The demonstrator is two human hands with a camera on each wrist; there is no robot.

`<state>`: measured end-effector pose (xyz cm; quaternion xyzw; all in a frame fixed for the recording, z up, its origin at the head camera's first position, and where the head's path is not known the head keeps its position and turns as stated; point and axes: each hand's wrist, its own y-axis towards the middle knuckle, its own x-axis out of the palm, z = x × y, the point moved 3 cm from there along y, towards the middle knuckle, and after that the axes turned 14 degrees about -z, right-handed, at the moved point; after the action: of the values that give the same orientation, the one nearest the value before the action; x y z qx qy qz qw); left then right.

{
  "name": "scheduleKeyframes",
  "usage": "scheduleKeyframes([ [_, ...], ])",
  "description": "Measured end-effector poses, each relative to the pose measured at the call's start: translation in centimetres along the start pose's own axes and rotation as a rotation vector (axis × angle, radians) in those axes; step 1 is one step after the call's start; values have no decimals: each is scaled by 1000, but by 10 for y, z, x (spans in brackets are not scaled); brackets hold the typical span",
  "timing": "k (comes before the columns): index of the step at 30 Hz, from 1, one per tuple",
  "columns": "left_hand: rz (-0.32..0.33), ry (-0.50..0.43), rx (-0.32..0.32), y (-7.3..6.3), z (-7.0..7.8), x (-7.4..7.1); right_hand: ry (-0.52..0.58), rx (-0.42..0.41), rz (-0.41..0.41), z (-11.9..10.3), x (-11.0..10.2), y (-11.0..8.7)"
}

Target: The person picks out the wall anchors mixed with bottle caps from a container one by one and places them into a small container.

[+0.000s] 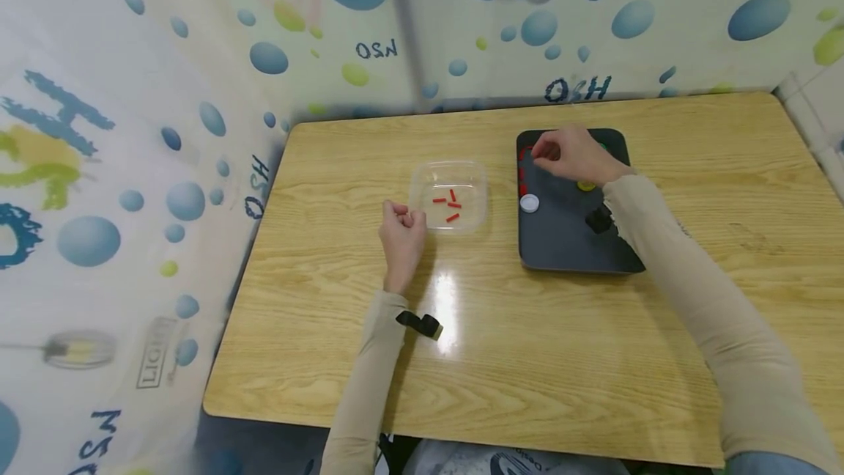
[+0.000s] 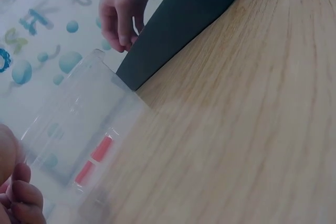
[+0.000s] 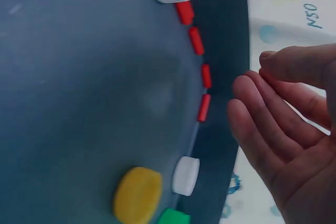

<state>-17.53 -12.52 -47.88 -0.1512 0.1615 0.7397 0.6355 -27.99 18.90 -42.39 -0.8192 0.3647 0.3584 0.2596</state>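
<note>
- Head view: four red pcs (image 1: 454,204) lie loose on the floor of the clear box (image 1: 483,193); box sits on the desk (image 1: 316,358), well in from its left edge, w/ the dark tray (image 1: 567,251) apart to the right.
- Left hand (image 1: 401,244) is at the box's left edge, nr its near corner; thumb & curled fingers seem to pinch the rim, so narrow.
- Right hand (image 1: 576,155) hangs over the tray's far-left corner, thumb & fingertips close; can't tell from here if anything's btwn them. More red pcs line the tray's left edge, from the white cap (image 1: 530,203) toward that corner.
- Left wrist view: two red pcs show blurred thru the box wall. Box prob light, thin, a bit flexy, apt to skid on smooth desk; best held at the rim, thumb one side, fingers the other, no hard squeeze.
- Right wrist view: four red pcs sit in a row w/ small gaps along the tray's edge, btwn the white cap & a second white cap (image 3: 186,176); yellow cap (image 3: 139,195) & green piece (image 3: 174,216) are nr the latter.
- Right fingers gently bent, thumb nr index, narrow gap, nothing visible in them.
- Red pcs look v. light, prob stiff, smooth, not fragile; might roll or slip. Best hold: soft thumb-&-index pinch across mid-length; gripping one end would prob let it swivel.
</note>
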Motion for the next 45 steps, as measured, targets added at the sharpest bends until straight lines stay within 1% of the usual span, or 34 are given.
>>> scheduleKeyframes([
  [8,23,-4,15,0,0,-1,7,44,-32,9,13,5],
  [13,24,-7,22,-1,2,0,-1,65,-50,16,19,9],
  [17,29,-4,18,-1,3,0,-13,42,-60,17,23,13],
  [22,29,1,15,-1,3,0,-39,6,-65,14,25,18],
  [32,17,12,22,-1,4,2,-68,55,-80,16,28,24],
  [39,18,17,22,-2,5,2,-80,50,-73,17,29,26],
  [45,14,21,10,-2,3,1,-70,37,-62,19,29,23],
])
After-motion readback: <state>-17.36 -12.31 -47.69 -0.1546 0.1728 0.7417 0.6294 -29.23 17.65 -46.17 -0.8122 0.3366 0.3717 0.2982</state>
